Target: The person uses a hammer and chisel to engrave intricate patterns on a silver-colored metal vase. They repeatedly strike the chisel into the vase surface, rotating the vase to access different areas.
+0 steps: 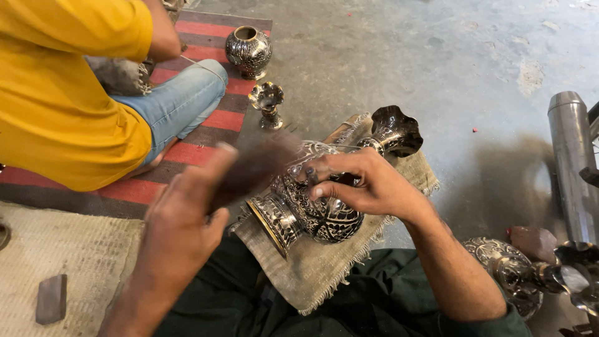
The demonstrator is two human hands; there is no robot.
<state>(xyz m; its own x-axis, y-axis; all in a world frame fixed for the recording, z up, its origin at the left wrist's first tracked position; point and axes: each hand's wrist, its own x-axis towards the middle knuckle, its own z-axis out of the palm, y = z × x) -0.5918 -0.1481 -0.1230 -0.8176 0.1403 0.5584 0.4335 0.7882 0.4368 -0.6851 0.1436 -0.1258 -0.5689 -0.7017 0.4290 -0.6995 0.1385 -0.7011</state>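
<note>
An engraved dark-and-silver metal vase [318,209] lies on its side on a frayed burlap cloth [312,265] across my lap, its flared mouth [396,130] pointing away from me. My right hand [368,184] rests on the vase's body, fingers pinched on a thin metal punch [343,146] held against the surface. My left hand [184,215] is raised to the left of the vase, closed on a dark, motion-blurred striking tool [256,168] that hovers just over the vase's foot.
A person in a yellow shirt and jeans [68,93] sits at left on a red striped mat [212,118]. A round engraved pot [248,51] and a small flared piece [267,100] stand beyond. Another engraved vase [518,271] and a metal pipe [571,162] lie at right.
</note>
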